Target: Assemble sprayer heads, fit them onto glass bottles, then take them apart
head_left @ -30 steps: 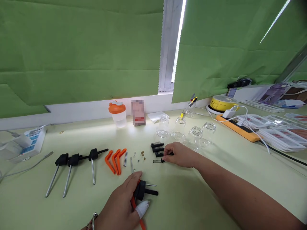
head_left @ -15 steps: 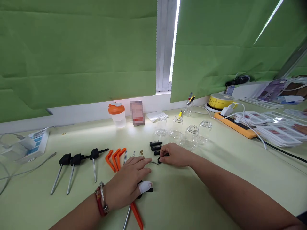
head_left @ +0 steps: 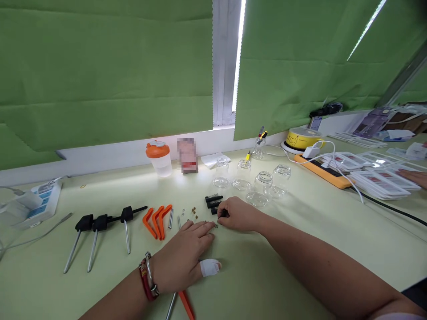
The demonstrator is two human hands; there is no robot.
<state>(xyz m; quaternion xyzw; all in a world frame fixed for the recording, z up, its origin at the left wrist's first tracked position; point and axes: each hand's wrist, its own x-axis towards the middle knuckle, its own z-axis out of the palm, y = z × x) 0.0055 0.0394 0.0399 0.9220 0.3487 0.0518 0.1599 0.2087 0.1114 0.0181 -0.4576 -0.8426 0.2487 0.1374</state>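
My left hand (head_left: 187,253) lies palm down with its fingers stretched out and a white wrap round the thumb. Its fingertips touch or partly cover a small coil spring (head_left: 215,226). Beneath it, an orange curved handle (head_left: 186,305) and a metal rod (head_left: 171,306) stick out towards me; the rest of them is hidden. My right hand (head_left: 238,214) is closed in a pinch on a small black part (head_left: 223,214), mostly covered by the fingers. Just behind that hand lie several black slotted pieces with springs (head_left: 214,202).
Left are black-headed tools with metal rods (head_left: 93,238), orange curved handles (head_left: 158,222), metal pins (head_left: 171,218) and tiny brass pieces (head_left: 194,210). Behind stand glass jars (head_left: 259,191) and an orange-lidded cup (head_left: 159,160). Right are an orange power strip (head_left: 323,172) and another person's hand (head_left: 413,177).
My left hand has shifted right, covering more of the spring and the black piece that showed by its thumb. My right hand stays pinched on the black part. The view has moved slightly.
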